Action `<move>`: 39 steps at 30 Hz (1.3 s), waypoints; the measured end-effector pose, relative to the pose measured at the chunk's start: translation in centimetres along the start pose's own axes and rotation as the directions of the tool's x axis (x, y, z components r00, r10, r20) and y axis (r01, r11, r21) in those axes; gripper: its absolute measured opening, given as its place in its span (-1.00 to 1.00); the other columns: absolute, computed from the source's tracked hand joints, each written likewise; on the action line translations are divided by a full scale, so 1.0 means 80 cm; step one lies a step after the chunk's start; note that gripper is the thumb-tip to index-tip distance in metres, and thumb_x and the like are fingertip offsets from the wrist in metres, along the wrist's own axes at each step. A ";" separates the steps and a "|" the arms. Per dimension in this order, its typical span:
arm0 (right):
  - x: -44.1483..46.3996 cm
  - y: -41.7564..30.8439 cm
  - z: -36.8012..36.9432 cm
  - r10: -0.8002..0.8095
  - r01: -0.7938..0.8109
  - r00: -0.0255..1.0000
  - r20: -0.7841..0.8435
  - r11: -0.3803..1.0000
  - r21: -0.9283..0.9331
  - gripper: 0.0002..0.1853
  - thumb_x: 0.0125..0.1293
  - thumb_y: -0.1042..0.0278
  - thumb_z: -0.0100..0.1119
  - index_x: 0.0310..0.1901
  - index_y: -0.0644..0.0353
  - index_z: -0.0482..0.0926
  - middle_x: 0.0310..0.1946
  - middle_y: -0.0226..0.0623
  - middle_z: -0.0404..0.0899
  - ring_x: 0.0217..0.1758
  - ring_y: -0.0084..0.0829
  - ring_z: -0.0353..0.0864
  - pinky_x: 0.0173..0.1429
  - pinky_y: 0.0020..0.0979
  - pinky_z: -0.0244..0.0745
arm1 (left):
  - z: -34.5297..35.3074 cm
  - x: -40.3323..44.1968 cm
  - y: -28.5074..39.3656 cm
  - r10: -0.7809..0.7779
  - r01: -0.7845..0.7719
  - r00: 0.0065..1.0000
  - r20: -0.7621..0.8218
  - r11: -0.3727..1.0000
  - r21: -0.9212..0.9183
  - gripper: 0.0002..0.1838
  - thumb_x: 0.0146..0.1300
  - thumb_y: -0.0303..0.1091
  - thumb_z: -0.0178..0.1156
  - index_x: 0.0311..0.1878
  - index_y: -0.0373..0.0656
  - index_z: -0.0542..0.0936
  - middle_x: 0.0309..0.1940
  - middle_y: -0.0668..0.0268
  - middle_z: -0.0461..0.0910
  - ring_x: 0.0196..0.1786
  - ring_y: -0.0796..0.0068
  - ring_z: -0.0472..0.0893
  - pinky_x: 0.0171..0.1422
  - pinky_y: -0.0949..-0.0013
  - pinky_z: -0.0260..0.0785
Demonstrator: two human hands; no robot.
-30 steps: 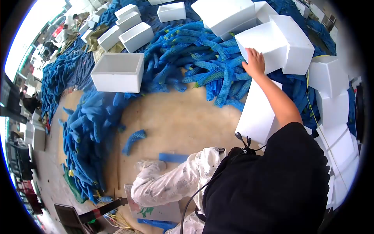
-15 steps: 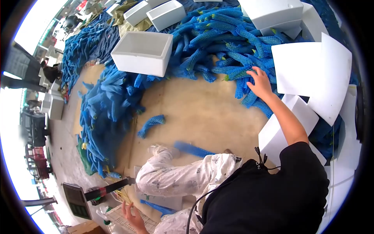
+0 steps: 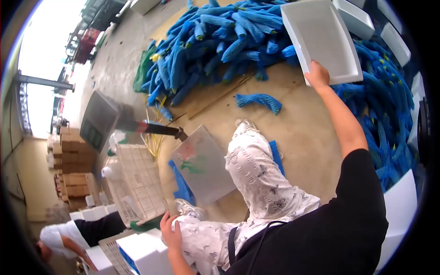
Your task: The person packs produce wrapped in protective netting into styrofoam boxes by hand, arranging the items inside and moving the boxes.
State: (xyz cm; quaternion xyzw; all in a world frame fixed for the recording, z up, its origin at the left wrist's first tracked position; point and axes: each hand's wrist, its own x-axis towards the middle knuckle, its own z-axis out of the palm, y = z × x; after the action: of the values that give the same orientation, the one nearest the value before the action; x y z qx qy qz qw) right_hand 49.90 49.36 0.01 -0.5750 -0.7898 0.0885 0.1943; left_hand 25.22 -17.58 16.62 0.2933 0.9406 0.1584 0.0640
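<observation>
My right hand [image 3: 318, 75] is closed on the near rim of an open white foam box [image 3: 323, 39], whose inside faces the camera. Blue net-wrapped pieces are heaped [image 3: 220, 41] left of that box, and more lie to its right [image 3: 385, 105]. One loose blue net-wrapped piece [image 3: 259, 101] rests on the tan floor, away from both hands. My left hand [image 3: 171, 229] has its fingers apart and holds nothing. It is beside my knee, above white boxes [image 3: 144, 252].
A platform scale [image 3: 204, 165] stands by my feet, its post and display [image 3: 98, 121] leaning left. Behind it is a white plastic crate [image 3: 140, 181]. A bent-over person [image 3: 68, 238] is at the lower left, with cardboard cartons [image 3: 75, 153] beyond. More white boxes [image 3: 355, 18] stand upper right.
The view has swung left toward the scale. My right hand has gone from the blue pieces to the open box and taken hold of its rim. My left hand has come further into view.
</observation>
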 end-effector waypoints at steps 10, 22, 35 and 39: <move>-0.144 -0.359 -0.065 -0.713 0.918 0.004 0.701 0.281 0.280 -0.63 -0.15 0.32 0.45 -0.23 0.18 0.60 -0.45 -0.03 0.62 -0.31 0.03 0.62 -0.13 -0.14 0.54 | 0.000 -0.027 -0.145 -0.152 0.128 0.919 -0.365 0.988 -0.090 -0.79 0.11 -0.49 0.26 -0.15 -0.12 0.65 0.12 0.14 0.53 0.20 0.11 0.47 0.31 0.17 0.32; -0.355 -0.438 0.155 -0.574 0.810 -0.411 0.708 0.127 0.573 -0.08 -0.07 0.18 0.42 0.36 0.17 0.21 -0.05 0.08 0.57 -0.04 0.09 0.57 0.07 -0.04 0.47 | -0.007 -0.087 -0.183 -0.439 0.188 0.627 -0.643 0.887 -0.422 -0.86 0.10 -0.50 0.23 -0.24 -0.12 0.62 0.18 0.20 0.47 0.21 0.08 0.46 0.36 0.14 0.25; -0.438 -0.496 0.097 -0.511 0.722 -0.296 0.807 0.434 0.539 -0.18 -0.09 0.28 0.30 0.34 -0.17 0.34 0.18 -0.18 0.49 0.12 -0.12 0.56 0.08 -0.15 0.52 | -0.028 0.312 -0.604 -0.448 0.320 0.804 -0.392 0.880 -0.350 -0.53 0.10 -0.26 0.33 0.11 -0.12 0.53 0.23 0.12 0.39 0.33 0.13 0.34 0.37 0.18 0.24; -0.440 -0.509 0.092 -0.476 0.750 -0.277 0.835 0.436 0.498 -0.14 -0.16 0.20 0.40 0.33 -0.24 0.37 0.18 -0.23 0.48 0.14 -0.19 0.54 0.05 -0.15 0.52 | 0.027 0.424 -0.660 -0.425 0.390 0.875 -0.230 0.902 -0.184 -0.36 0.05 -0.11 0.38 0.20 -0.16 0.48 0.29 0.07 0.33 0.38 0.15 0.28 0.27 0.13 0.36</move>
State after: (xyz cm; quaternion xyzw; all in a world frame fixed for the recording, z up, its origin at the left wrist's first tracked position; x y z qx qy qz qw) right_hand 20.55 3.63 0.90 0.1024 -0.8928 0.2117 -0.3842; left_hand -30.18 -38.67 -4.08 0.0597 0.9686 0.2409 -0.0109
